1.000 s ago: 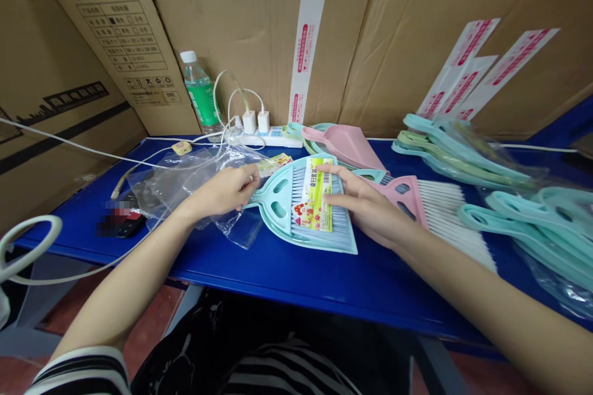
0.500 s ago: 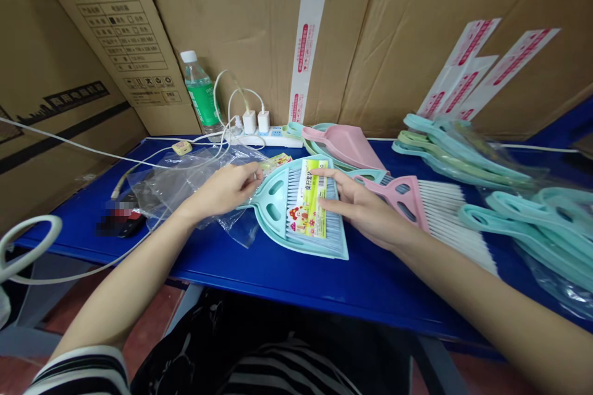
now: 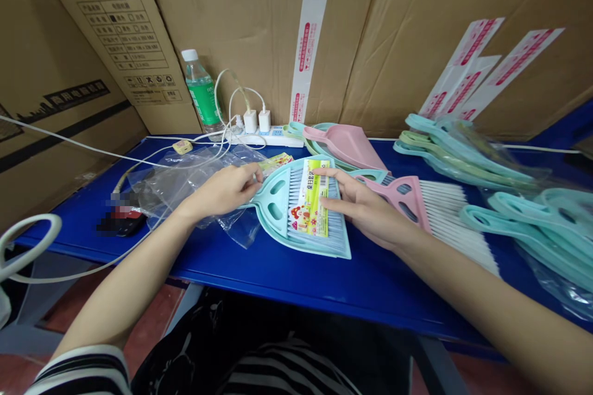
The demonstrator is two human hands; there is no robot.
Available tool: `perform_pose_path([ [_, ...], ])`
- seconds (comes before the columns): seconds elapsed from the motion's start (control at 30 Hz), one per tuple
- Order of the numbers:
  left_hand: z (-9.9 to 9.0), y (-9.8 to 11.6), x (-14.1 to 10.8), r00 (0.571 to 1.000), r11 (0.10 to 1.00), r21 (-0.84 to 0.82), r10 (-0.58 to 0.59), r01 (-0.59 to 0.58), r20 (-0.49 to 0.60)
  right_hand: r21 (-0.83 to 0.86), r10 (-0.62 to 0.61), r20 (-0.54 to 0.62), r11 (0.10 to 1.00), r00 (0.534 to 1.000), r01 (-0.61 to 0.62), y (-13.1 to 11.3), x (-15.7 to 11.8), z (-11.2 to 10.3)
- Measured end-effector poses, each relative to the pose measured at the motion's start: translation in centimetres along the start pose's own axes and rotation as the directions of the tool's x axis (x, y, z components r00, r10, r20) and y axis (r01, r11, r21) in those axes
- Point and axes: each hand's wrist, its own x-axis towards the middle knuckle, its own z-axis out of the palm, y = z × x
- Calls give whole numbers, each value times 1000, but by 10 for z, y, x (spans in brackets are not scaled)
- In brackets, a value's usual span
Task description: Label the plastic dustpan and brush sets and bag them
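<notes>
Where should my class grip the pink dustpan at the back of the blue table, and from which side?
Grip the pink dustpan by its narrow left handle, reaching down from the front: it tapers away from the wide pan, and teal dustpans crowd behind it.

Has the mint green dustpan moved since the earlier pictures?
Yes, the mint green dustpan has shifted slightly left, toward the clear plastic bag, judged against the white power strip behind it.

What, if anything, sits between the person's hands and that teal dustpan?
Nothing visible does: the left hand touches the teal dustpan's handle, and the right hand lies on its printed card.
</notes>
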Motion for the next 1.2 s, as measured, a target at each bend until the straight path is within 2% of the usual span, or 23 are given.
perform_pose_path([
  [0.4, 1, 2, -1, 996, 994, -67, 86, -85, 22, 8, -6, 22, 1000, 1000, 6, 0, 0, -1],
  [0.83, 2, 1, 0, 998, 998, 42, 55, -56, 8, 1, -6, 34, 1000, 999, 6, 1, 0, -2],
  [1.2, 1, -3, -2, 994, 996, 78, 42, -50, 98, -125, 17, 71, 992, 997, -8, 1, 0, -2],
])
